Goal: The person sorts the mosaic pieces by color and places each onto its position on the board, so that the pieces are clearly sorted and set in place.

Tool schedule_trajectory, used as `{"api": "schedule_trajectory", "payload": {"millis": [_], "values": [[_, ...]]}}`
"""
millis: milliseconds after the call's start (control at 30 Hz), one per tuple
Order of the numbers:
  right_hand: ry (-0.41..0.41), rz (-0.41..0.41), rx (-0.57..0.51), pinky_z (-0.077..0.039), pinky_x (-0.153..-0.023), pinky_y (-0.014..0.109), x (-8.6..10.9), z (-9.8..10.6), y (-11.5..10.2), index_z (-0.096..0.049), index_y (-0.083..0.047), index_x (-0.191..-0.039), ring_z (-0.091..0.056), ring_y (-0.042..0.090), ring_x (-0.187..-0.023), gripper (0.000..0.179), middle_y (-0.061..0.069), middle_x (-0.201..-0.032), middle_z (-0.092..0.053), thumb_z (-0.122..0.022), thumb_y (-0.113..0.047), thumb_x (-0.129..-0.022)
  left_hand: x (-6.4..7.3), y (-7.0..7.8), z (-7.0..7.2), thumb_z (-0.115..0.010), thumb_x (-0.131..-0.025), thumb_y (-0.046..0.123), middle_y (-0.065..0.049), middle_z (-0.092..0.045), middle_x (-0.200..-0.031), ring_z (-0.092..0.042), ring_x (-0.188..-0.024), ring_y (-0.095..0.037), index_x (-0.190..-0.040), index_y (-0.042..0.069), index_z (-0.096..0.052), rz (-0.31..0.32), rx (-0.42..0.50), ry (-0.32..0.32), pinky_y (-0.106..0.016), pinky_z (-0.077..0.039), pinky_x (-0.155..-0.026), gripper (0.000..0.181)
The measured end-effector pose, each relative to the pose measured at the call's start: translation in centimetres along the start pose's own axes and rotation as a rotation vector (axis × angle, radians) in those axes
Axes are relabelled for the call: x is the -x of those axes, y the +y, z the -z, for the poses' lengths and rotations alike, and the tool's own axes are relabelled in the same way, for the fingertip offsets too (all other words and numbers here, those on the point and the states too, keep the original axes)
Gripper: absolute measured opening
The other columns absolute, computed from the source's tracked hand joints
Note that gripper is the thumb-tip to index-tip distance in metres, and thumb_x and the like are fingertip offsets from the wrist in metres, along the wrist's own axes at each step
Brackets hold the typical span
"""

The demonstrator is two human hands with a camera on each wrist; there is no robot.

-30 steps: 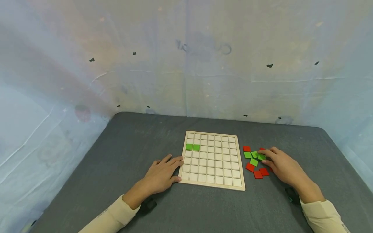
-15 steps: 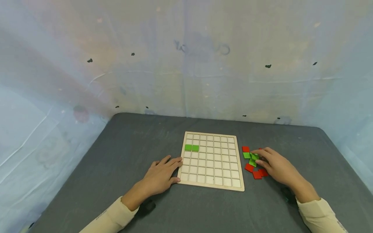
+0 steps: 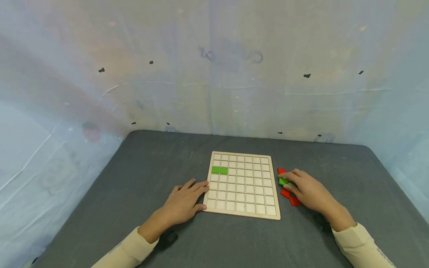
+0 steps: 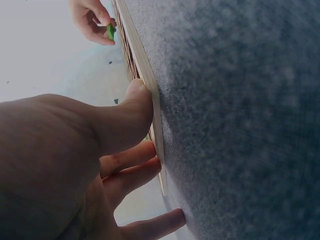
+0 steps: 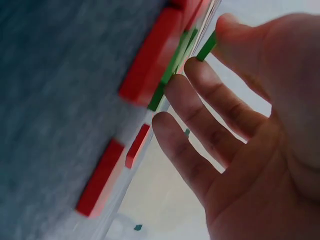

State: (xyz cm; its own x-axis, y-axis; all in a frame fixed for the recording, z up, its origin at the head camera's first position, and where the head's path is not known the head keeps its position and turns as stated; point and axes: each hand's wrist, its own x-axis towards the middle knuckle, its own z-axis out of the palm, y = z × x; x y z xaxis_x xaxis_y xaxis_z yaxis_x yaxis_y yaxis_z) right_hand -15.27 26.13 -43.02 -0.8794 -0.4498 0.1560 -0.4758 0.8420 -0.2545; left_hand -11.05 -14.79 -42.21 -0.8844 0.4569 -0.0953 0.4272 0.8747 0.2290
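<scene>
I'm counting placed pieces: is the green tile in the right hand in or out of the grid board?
Out: the right hand pinches the green tile to the right of the wooden grid board.

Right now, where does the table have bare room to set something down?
The table is bare left of the left hand, between the board and the back sheet, and between the sleeves. Right of the board is crowded: loose red tiles lie there, and the right hand pinches a green tile.

Head cam looks forward-down from above, wide: board (image 3: 240,187), left hand (image 3: 182,202), right hand (image 3: 311,191). Both wrist cams sit close and low, rolled sideways along the table (image 3: 241,242). Both catch the held green tile (image 5: 207,46).
</scene>
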Motion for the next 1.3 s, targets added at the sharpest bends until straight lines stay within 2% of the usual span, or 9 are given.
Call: {"api": "schedule_trajectory", "payload": {"millis": [200,433,633,1000,1300], "values": [[0.024,0.021,0.049,-0.049,-0.07,0.034,-0.6,-0.3,-0.8,-0.065,-0.017,-0.13,-0.059,0.014,-0.088,0.037,0.002,-0.108,-0.064,-0.07,-0.023,-0.094,0.0,-0.1,0.1,-0.064,-0.095,0.041,0.007,-0.037,-0.16,-0.032,-0.149,-0.034,-0.149,0.023,-0.048,0.011,0.02,-0.01,-0.064,-0.036,-0.106,0.059],[0.064,0.031,0.056,-0.054,-0.078,0.041,-0.8,-0.6,-2.1,-0.066,-0.015,-0.129,-0.063,0.021,-0.097,0.039,0.006,-0.113,-0.064,-0.073,-0.023,-0.092,0.1,0.1,0.2,-0.065,-0.095,0.041,0.006,-0.037,-0.16,-0.033,-0.148,-0.035,-0.148,0.022,-0.049,0.005,0.026,-0.017,-0.064,-0.036,-0.105,0.058],[0.065,0.042,0.08,-0.052,-0.073,0.035,-1.4,-0.7,-3.0,-0.067,-0.018,-0.129,-0.06,0.016,-0.092,0.038,0.004,-0.109,-0.063,-0.073,-0.025,-0.092,0.1,0.0,0.2,-0.064,-0.095,0.042,0.006,-0.038,-0.16,-0.033,-0.148,-0.035,-0.148,0.022,-0.049,0.004,0.012,-0.003,-0.064,-0.037,-0.105,0.059],[0.116,0.136,0.113,-0.05,-0.075,0.036,-2.6,-1.1,-4.2,-0.069,-0.015,-0.124,-0.06,0.018,-0.09,0.037,0.003,-0.108,-0.066,-0.076,-0.022,-0.089,-0.2,0.0,0.0,-0.064,-0.095,0.042,0.006,-0.037,-0.16,-0.034,-0.148,-0.035,-0.149,0.022,-0.048,-0.002,-0.003,0.008,-0.064,-0.037,-0.105,0.059],[0.108,0.156,0.102,-0.05,-0.076,0.037,-3.3,-1.7,-4.7,-0.068,-0.017,-0.123,-0.06,0.018,-0.09,0.035,0.001,-0.106,-0.065,-0.077,-0.022,-0.089,-0.1,0.0,0.0,-0.064,-0.095,0.042,0.006,-0.037,-0.16,-0.033,-0.148,-0.036,-0.149,0.022,-0.048,0.001,0.004,-0.005,-0.065,-0.037,-0.105,0.059]]}}
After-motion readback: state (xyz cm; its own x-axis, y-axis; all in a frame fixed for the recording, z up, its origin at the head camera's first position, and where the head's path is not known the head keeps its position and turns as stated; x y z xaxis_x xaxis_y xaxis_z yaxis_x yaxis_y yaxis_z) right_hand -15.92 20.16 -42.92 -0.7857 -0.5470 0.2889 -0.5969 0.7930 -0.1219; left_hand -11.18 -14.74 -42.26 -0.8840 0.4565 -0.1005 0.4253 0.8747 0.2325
